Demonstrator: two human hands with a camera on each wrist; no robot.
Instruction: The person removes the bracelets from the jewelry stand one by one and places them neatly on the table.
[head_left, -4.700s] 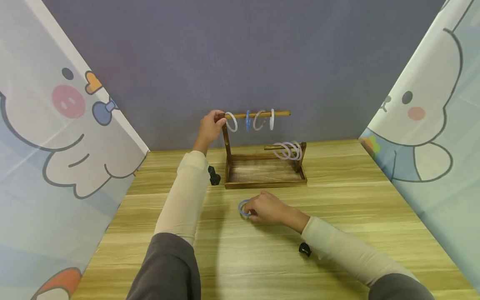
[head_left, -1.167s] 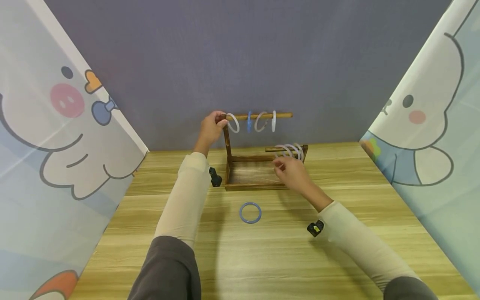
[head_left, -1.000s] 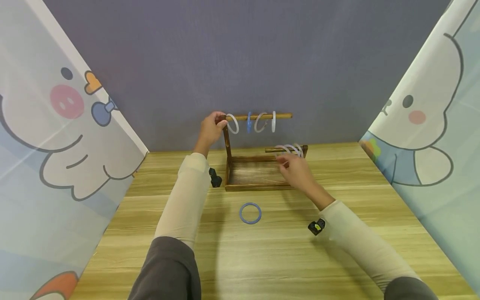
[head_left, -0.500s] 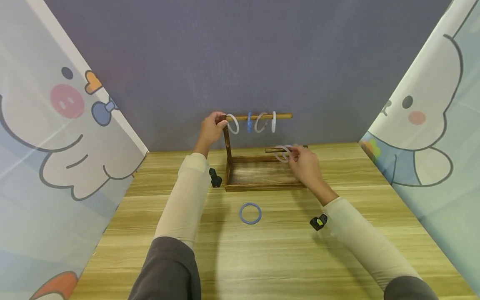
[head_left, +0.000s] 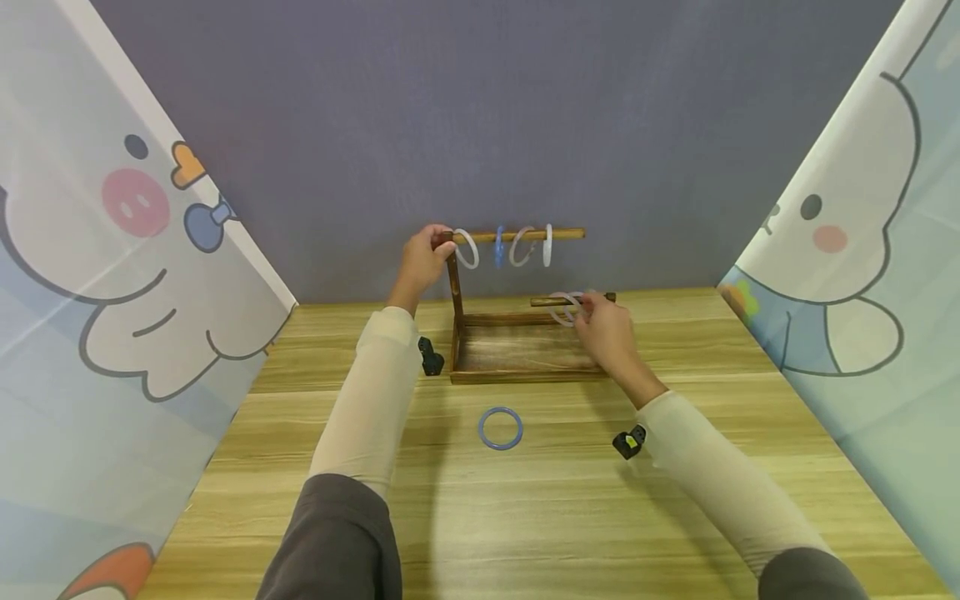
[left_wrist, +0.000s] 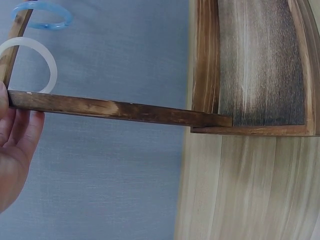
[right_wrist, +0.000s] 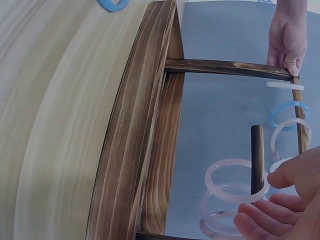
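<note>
My left hand [head_left: 422, 257] holds the upper left corner of a dark wooden bangle rack [head_left: 525, 377]. From its top rod [head_left: 564, 234] hang a white bangle [head_left: 548, 246], a translucent one [head_left: 513, 251], a blue one [head_left: 499, 247] and another white one beside my left fingers. My right hand [head_left: 609, 335] reaches over the lower rod [head_left: 542, 302]. In the right wrist view its thumb and fingertips are parted around the edge of a pale pink bangle [right_wrist: 232, 162]; more pale bangles sit behind it, partly hidden. A blue bangle [head_left: 500, 447] lies flat before the rack.
The rack stands on a wood-grain table [head_left: 525, 533], near a grey back wall [head_left: 480, 125]. Cartoon-print panels rise on both sides. A black wrist camera [head_left: 629, 442] hangs by the right sleeve, another [head_left: 431, 357] by the left.
The right hand has left the blue bangle on the table, moved up to the lower rod, passed right along its bangles and shifted slightly back left. The left hand stays at the corner.
</note>
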